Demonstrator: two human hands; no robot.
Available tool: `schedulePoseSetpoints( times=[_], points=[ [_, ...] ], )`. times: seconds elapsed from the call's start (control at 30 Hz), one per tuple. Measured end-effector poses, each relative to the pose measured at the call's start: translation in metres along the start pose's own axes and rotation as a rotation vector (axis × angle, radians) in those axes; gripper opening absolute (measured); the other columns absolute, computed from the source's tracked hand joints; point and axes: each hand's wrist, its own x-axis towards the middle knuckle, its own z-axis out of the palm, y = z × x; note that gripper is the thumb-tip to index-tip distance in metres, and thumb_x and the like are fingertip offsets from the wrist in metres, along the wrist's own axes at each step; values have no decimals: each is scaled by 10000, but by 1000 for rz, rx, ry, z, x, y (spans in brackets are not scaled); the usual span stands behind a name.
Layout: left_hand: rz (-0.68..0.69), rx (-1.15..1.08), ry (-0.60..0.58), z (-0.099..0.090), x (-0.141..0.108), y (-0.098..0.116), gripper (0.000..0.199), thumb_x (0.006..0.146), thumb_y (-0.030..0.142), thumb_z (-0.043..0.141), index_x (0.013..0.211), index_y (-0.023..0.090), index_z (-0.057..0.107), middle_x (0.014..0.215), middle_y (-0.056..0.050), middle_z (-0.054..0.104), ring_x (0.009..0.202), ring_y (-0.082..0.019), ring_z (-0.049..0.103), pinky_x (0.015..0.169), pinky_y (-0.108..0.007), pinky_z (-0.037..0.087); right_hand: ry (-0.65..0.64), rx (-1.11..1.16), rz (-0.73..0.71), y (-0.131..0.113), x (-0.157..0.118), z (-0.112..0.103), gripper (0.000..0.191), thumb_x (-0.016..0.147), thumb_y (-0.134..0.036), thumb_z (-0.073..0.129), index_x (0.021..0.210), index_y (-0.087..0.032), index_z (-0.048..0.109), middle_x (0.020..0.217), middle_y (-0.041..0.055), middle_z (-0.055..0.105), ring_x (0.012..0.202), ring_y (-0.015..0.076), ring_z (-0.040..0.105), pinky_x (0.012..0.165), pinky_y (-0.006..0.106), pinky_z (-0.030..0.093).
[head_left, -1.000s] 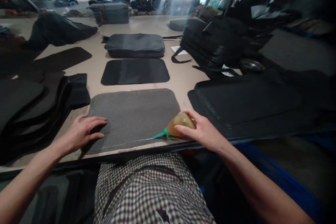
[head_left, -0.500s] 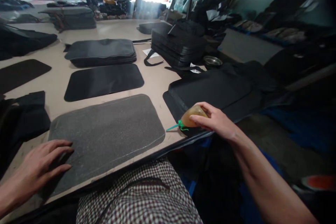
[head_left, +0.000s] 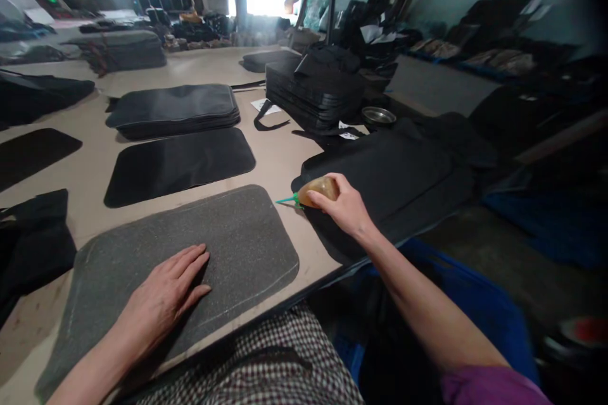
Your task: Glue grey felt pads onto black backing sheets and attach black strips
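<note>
My right hand (head_left: pixel 346 205) is wrapped around a glue bottle (head_left: pixel 317 192), an amber squeeze bottle tipped on its side. Its thin green nozzle points left, just off the upper right corner of a grey rounded panel (head_left: pixel 237 247). That panel lies flat at the table's near edge and bears pale lines close to its border. My left hand (head_left: pixel 166 291) rests on the panel's middle with fingers stretched out, holding nothing. Behind it lies a smaller black rounded panel (head_left: pixel 180 164).
A stack of black panels (head_left: pixel 175 107) and a pile of black bags (head_left: pixel 313 92) stand farther back on the table (head_left: pixel 270 145). Black fabric (head_left: pixel 389 171) covers the right side, with a metal bowl (head_left: pixel 379 116) behind it. More black cloth (head_left: pixel 33 234) lies at left.
My left hand has moved right, from the panel's left end onto its middle. My right hand has carried the bottle away from me, from the panel's near right corner to its far right corner.
</note>
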Motion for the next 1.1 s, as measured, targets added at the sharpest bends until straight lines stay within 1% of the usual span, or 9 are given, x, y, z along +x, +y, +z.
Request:
schedulePoseSetpoints(
  times=[0.07,0.17,0.3,0.37,0.53,0.7,0.83,0.97,1.1],
  points=[
    [3,4,6,1,-2,-1,577,996,594,487,1452,250,566,1560,-55,507,1394,-272,516,1133,-447,484,-38,79,53,2,-3,-10,549,791,-589,743,1182,-236,593,978,54,671,759,218,643,611,329,530],
    [17,13,12,1,-3,-2,586,996,596,486,1460,246,558,1566,-54,499,1399,-268,511,1135,-438,485,-242,251,157,2,-13,-28,567,814,-616,723,1220,-251,570,873,16,654,569,150,566,449,263,439],
    [30,23,13,2,-2,-4,597,994,610,478,1463,250,558,1570,-55,494,1396,-271,516,1133,-445,488,-427,201,178,2,-24,-45,517,810,-573,745,1181,-242,603,886,22,670,602,146,583,459,244,456],
    [25,10,21,3,-3,-5,592,992,613,474,1459,260,564,1564,-59,501,1393,-279,521,1133,-456,488,-387,151,159,4,-25,-48,499,816,-568,743,1167,-240,609,922,32,675,641,158,602,487,251,482],
    [15,-9,23,4,-3,-5,585,987,602,488,1466,274,556,1551,-57,517,1390,-284,526,1119,-462,502,-115,176,132,2,-7,-38,542,807,-571,760,1204,-251,578,947,28,661,633,159,605,497,265,486],
    [9,-4,41,3,-1,-3,560,982,593,508,1445,286,573,1534,-50,537,1362,-282,553,1093,-457,526,-112,325,112,-8,21,0,571,815,-587,741,1210,-227,540,864,11,635,569,134,567,465,252,445],
    [21,-14,65,3,-1,-2,538,985,576,518,1437,289,572,1524,-40,549,1352,-277,564,1087,-454,532,-152,222,96,-7,36,28,565,807,-575,729,1206,-216,553,870,23,654,600,154,591,529,286,487],
    [25,-13,74,2,0,1,543,998,561,510,1461,278,536,1539,-53,531,1367,-277,545,1090,-463,525,-21,135,64,-7,46,34,566,757,-578,757,1158,-221,575,971,49,662,753,208,636,640,336,535],
    [-12,-54,39,-14,-1,13,518,1020,517,497,1458,242,526,1544,-94,517,1386,-283,516,1117,-478,491,2,534,129,-14,54,34,588,703,-454,826,1168,-259,523,1057,55,656,806,237,649,657,372,553]
  ],
)
